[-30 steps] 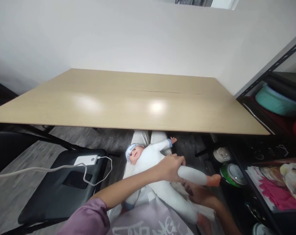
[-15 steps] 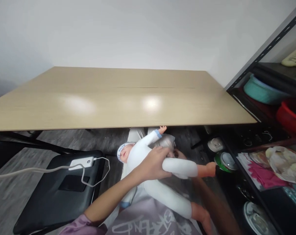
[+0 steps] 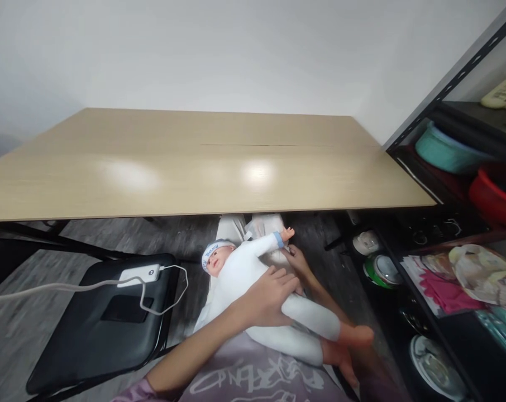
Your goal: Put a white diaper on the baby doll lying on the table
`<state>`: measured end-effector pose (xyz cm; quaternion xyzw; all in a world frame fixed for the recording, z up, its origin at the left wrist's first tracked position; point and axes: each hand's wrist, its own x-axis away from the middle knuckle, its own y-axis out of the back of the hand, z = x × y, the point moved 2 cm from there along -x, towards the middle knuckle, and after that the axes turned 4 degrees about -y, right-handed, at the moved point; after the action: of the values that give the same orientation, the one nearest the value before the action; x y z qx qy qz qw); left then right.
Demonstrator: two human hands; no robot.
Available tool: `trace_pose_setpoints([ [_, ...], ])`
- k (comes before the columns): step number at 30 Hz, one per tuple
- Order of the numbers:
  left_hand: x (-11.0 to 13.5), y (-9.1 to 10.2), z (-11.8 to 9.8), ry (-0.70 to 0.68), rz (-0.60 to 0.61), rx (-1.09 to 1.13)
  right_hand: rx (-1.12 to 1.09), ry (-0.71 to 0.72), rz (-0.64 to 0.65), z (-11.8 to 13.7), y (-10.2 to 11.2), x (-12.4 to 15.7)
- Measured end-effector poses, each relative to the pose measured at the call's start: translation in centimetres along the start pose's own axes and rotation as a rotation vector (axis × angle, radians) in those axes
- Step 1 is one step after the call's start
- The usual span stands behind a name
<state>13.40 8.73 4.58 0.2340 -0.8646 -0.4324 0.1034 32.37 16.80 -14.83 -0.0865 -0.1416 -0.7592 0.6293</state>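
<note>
A baby doll (image 3: 240,279) in a white suit with blue cuffs and a printed cap lies on its back across my lap, head to the left, bare feet to the lower right. My left hand (image 3: 272,293) is wrapped over the doll's hip and upper thigh. Beyond the doll, my right hand (image 3: 297,259) pinches the edge of a pale, crinkled plastic bag (image 3: 265,226) on my knees, close to the doll's raised hand. The doll's body covers part of the bag and part of my right forearm.
A wooden table (image 3: 211,178) has its front edge just beyond my knees. At left, a black chair (image 3: 85,335) bears a white power bank (image 3: 139,275) with a cable and a dark phone (image 3: 127,309). Shelves at right hold a teal basin (image 3: 449,148), a red basin (image 3: 496,192) and pink cloth (image 3: 448,293).
The doll's legs have come down and closer together, and its body lies flatter. My left hand moved slightly down with it. My right hand came into clearer view beside the plastic bag.
</note>
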Motion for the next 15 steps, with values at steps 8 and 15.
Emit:
trace_pose_setpoints([
  [8,0.0,-1.0,-0.1,0.012,0.015,-0.068,-0.058,-0.012,-0.119,-0.6,-0.4,-0.9],
  [15,0.0,-1.1,-0.1,0.037,0.005,-0.078,-0.08,0.018,-0.132,0.7,-1.0,-3.1],
])
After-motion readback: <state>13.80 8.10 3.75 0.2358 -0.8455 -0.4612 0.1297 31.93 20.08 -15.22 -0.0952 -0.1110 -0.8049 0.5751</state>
